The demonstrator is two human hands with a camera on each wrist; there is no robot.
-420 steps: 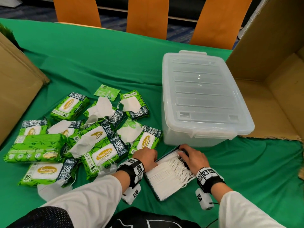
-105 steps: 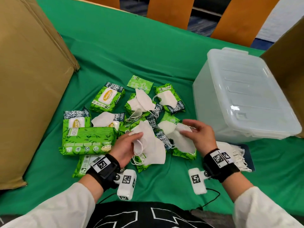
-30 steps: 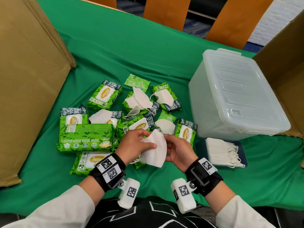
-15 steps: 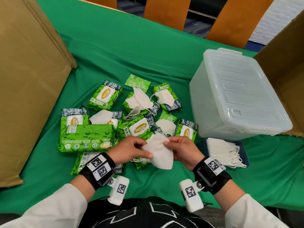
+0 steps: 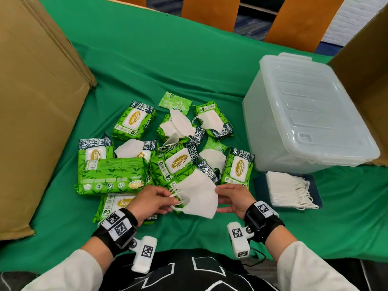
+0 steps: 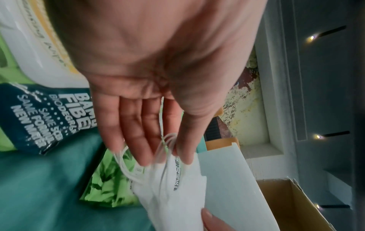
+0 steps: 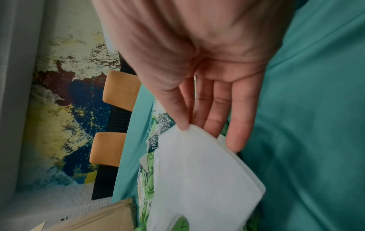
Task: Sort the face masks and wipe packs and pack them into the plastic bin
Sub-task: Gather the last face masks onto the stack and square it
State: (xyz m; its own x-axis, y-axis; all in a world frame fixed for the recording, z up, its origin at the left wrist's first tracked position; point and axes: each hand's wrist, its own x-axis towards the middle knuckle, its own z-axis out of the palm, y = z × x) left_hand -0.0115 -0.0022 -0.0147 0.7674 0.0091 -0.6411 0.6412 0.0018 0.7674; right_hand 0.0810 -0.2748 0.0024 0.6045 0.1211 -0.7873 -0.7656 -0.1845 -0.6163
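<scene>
Change: half a second ago the white masks hung lower, between the two hands; now they are spread wider and tilted, the left hand drawn back toward the ear loops and the right hand at the far corner.
Left hand (image 5: 153, 198): thumb and fingers pinch the thin white ear loops (image 6: 168, 143) at the left end of the folded face masks (image 5: 197, 194).
Right hand (image 5: 233, 197): thumb and forefinger nip the right corner of the same masks — the other fingers lie nearly straight.
Held masks: flat, white, folded to a blunt point, more than one layer showing at the edge in the right wrist view (image 7: 197, 171); held just above the near wipe packs.
Wipe packs (image 5: 178, 164): glossy green film pouches with white oval labels, heaped on the green tablecloth (image 5: 147, 59); loose white masks lie among and on them.
Mask stack (image 5: 287, 190): neat pile, loops to the right, on a dark blue tray, just in front of the bin.
Plastic bin (image 5: 310, 114): translucent, ribbed lid on, to the right of the heap.
Cardboard boxes: one at left (image 5: 35, 101), one at right behind the bin — plain brown.
</scene>
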